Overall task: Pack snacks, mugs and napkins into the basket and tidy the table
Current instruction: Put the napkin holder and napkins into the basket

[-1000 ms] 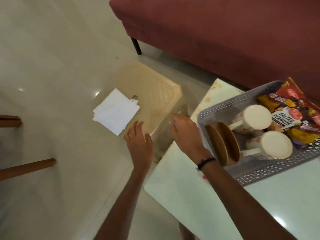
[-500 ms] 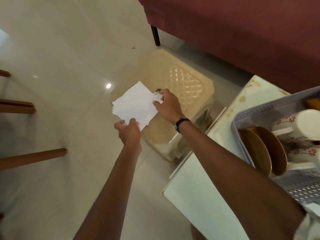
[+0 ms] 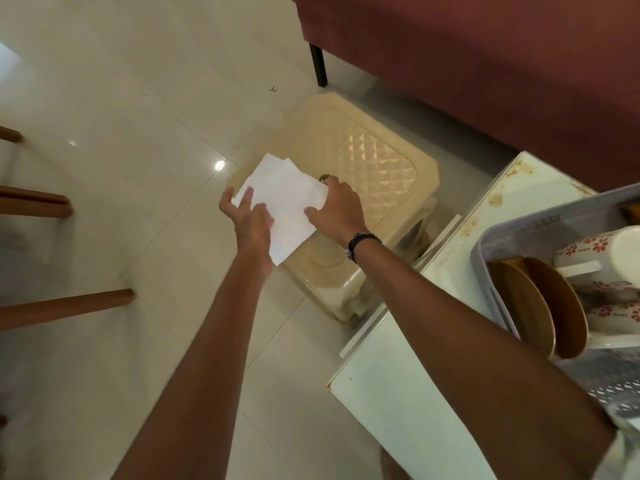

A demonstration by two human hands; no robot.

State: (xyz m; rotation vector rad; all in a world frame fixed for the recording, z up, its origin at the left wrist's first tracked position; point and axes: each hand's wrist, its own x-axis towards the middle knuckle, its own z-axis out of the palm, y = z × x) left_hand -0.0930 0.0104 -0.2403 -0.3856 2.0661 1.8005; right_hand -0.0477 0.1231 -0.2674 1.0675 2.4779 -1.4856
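A stack of white napkins (image 3: 284, 195) is held over the near left corner of a cream plastic stool (image 3: 356, 161). My left hand (image 3: 250, 221) grips the stack's left edge, with fingers on top. My right hand (image 3: 336, 211) holds the stack's right edge. At the right edge of the view, a grey perforated basket (image 3: 512, 230) stands on the white table (image 3: 408, 393). In the basket are two brown plates on edge (image 3: 543, 303) and white mugs with red flowers (image 3: 602, 251).
A dark red sofa (image 3: 485, 57) with a black leg (image 3: 318, 64) stands behind the stool. Wooden chair legs (image 3: 62, 306) reach in from the left over the pale tiled floor. The stool stands close against the table's left end.
Both hands reached from the table's edge to the napkins on the stool and took hold of them. The stack has been gathered and now sits between the two hands.
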